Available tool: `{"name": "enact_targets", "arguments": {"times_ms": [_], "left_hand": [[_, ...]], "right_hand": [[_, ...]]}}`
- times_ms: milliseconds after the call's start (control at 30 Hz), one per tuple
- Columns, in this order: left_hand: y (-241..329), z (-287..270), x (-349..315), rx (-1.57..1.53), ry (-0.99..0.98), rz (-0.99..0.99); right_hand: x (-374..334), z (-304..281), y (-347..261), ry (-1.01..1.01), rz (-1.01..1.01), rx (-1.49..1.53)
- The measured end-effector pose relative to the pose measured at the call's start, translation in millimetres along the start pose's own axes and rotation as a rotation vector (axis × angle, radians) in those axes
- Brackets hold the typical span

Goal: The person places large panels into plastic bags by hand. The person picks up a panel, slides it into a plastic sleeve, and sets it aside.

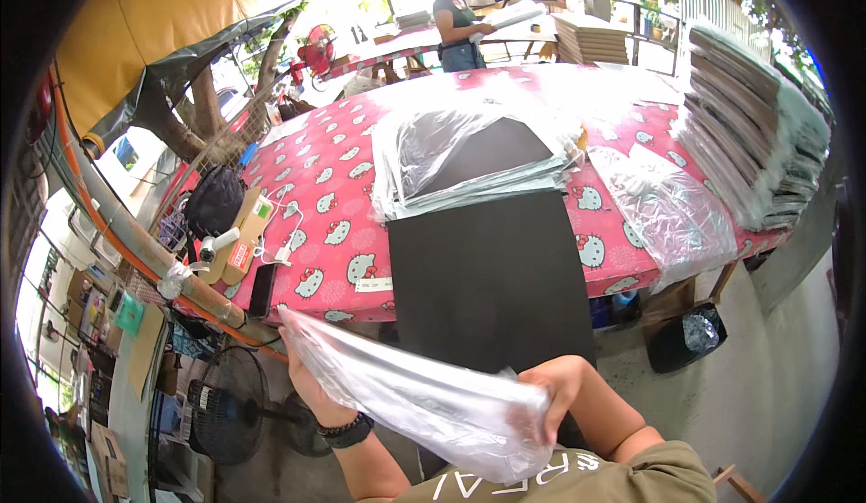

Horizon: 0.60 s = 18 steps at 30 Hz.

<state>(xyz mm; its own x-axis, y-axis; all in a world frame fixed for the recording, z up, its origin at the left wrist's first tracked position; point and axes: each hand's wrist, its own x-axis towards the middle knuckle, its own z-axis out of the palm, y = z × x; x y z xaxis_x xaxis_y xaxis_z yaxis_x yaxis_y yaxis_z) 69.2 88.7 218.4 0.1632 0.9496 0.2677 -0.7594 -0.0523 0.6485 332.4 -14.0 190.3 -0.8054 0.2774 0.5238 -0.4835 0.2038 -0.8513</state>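
A clear plastic bag (406, 393) is stretched between my two hands, in front of my body. My left hand (311, 384) closes on its left end, with the fingers partly hidden behind the film. At the other end, my right hand (555, 390) grips the gathered plastic between thumb and fingers. Beyond the bag lies a large black sheet (487, 277), partly on the table and hanging over its near edge. Behind that sheet is a stack of plastic-wrapped black sheets (492, 156).
The table (329, 201) has a pink cat-patterned cover. Loose clear plastic (663, 205) and a tall wrapped stack (740, 129) are on the right. A phone (262, 290) lies at the left edge. A black fan (230, 406) stands below. Another person (458, 23) works at the back.
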Motion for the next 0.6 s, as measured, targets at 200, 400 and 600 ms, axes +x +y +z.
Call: {"name": "enact_targets", "arguments": {"times_ms": [200, 400, 600], "left_hand": [[-52.1, -39.4, -45.8, -0.079, -0.638, -0.673], [-38.5, -47.0, -43.9, -0.269, -0.139, -0.111], [-6.5, -52.2, -4.0, -0.624, -0.367, -0.166]], "right_hand": [[-91.6, 5.2, -12.3, 1.036, -0.487, 0.318], [-80.4, 31.6, -21.2, 0.596, 0.123, 0.197], [-75.0, -4.2, -0.9, -0.058, -0.233, -0.165]]}}
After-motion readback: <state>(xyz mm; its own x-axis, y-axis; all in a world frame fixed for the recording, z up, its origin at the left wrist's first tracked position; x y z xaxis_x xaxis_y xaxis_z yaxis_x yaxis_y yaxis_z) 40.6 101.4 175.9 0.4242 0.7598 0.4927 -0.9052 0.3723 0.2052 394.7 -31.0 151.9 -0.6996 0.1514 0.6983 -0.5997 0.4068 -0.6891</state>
